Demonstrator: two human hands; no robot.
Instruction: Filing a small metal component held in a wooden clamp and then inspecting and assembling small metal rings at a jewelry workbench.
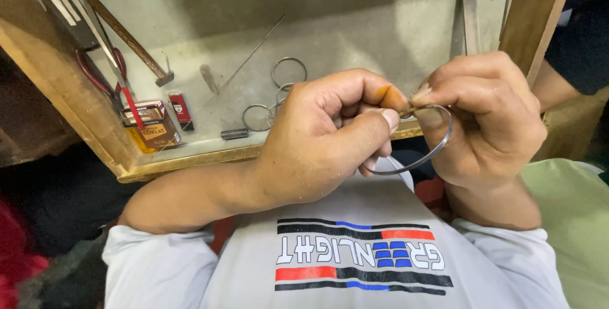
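Both hands meet close over the lap, the left hand [323, 138] and right hand [488, 118] pinching with closed fingers a thin metal bangle [438, 147], while farther left on the desk [209, 150] lie loose metal rings [288, 71] and a small box [149, 125].

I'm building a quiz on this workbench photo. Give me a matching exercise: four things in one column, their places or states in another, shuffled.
1. thin silver metal bangle
2. loose metal wire rings
3. small red rectangular lighter
4. red-handled pliers

A. leaning by the left wooden wall
B. held between both hands
C. lying beside the small boxes
D. scattered on the grey bench

Pairs: 1-B, 2-D, 3-C, 4-A
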